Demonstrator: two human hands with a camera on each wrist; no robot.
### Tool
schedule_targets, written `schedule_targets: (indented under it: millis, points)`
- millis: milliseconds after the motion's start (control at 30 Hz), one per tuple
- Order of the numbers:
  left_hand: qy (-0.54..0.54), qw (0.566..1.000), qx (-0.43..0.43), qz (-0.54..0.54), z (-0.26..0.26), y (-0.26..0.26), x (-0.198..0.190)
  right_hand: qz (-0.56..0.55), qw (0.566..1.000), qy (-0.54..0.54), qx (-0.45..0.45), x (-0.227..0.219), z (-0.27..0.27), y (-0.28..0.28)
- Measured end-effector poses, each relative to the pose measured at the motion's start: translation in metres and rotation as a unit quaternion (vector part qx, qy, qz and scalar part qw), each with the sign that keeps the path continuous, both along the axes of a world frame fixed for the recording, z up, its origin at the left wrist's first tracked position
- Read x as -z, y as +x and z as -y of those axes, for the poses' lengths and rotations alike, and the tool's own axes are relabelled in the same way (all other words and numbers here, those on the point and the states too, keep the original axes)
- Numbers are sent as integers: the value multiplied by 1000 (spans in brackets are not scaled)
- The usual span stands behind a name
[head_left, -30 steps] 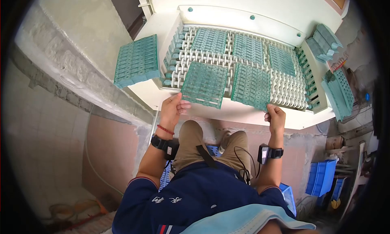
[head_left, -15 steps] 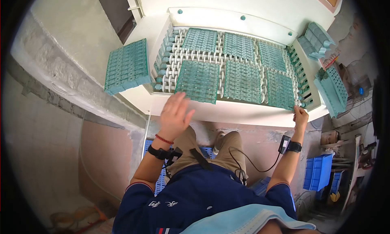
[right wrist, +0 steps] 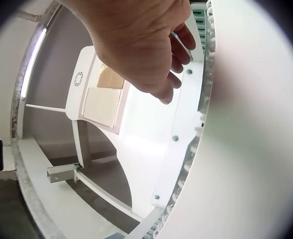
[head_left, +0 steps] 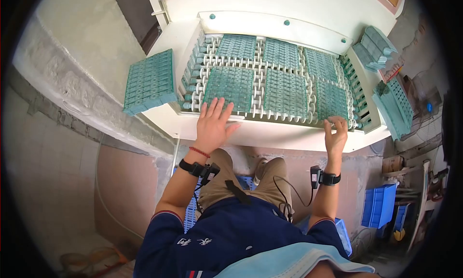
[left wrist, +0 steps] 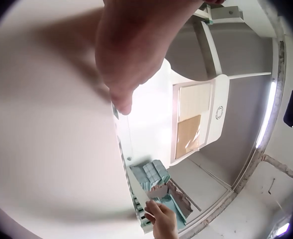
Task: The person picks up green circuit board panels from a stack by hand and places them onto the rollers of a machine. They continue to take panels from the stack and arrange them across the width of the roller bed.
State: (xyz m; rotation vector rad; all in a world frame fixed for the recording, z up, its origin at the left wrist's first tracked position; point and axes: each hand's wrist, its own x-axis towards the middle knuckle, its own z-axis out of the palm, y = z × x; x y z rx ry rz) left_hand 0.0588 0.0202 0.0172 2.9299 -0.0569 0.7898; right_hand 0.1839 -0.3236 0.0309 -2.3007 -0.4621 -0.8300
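Observation:
Two rows of green gridded glass-like panels lie on white rollers in the head view. My left hand (head_left: 212, 126) spreads its fingers flat at the near edge of the front-left panel (head_left: 228, 89). The front-middle panel (head_left: 285, 93) lies between my hands. My right hand (head_left: 336, 135), fingers loosely bent, is at the near edge of the front-right panel (head_left: 332, 98); contact is unclear. In the right wrist view, my right hand (right wrist: 141, 45) shows relaxed fingers around no visible object. My left hand (left wrist: 136, 45) partly fills the left wrist view.
A green panel stack (head_left: 150, 81) leans on the machine's left side. More stacked pieces (head_left: 375, 47) and a second stack (head_left: 393, 109) stand at the right. The white front ledge (head_left: 270, 133) runs before the rollers; blue crates (head_left: 378, 205) are at lower right.
Over the last second a front-right panel came onto the rollers with my right hand at its corner; that hand has since moved left along it. The front-row panels have shifted away from me.

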Motion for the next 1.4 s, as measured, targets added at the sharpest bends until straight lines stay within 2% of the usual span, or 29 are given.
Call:
schedule_targets:
  millis: [200,267,367,400,467,500,567,600,667,733,800,933,1033,1067,1133,1200,1400]
  points:
    - [-20,1000,-10,12,-11,6,-7,-18,998,18,-53,-6,-32,-18]
    - [-46,997,45,36,-8,1,-16,-25,997,28,-75,-9,-45,-26]
    - [-83,989,88,86,-3,-26,-38,-45,992,32,-118,-15,-64,-34]
    - [-83,990,78,86,-5,-37,-44,-58,987,36,-144,-17,-73,-36]
    - [-90,964,-9,249,-15,-63,-53,-65,983,37,-171,-25,-92,-41]
    - [-84,965,-27,249,-24,-72,-58,-88,975,45,-201,-27,-102,-42]
    - [-113,908,-184,358,-47,-84,-68,-99,957,62,-265,-33,-124,-43]
    - [-106,905,-199,361,-59,-88,-71,-100,953,61,-280,-37,-138,-44]
    - [-140,885,-291,334,-81,-90,-77,-151,908,99,-378,-46,-168,-45]
    - [-114,880,-325,327,-92,-94,-80,-133,895,84,-418,-56,-201,-46]
    - [-171,895,-339,233,-97,-97,-83,-224,837,123,-485,-69,-234,-49]
    - [-87,900,-344,255,-97,-98,-84,-259,813,132,-505,-77,-296,-41]
    - [-64,900,-344,260,-96,-98,-85,-316,804,102,-494,-87,-332,-37]
    - [-63,899,-346,262,-96,-97,-85,-350,809,85,-465,-88,-342,-35]
    - [-73,886,-360,282,-97,-96,-85,-383,812,67,-435,-88,-351,-37]
    - [-57,886,-372,271,-97,-96,-86,-414,798,112,-424,-88,-354,-40]
    - [-24,889,-375,262,-93,-95,-89,-396,810,113,-418,-94,-349,-45]
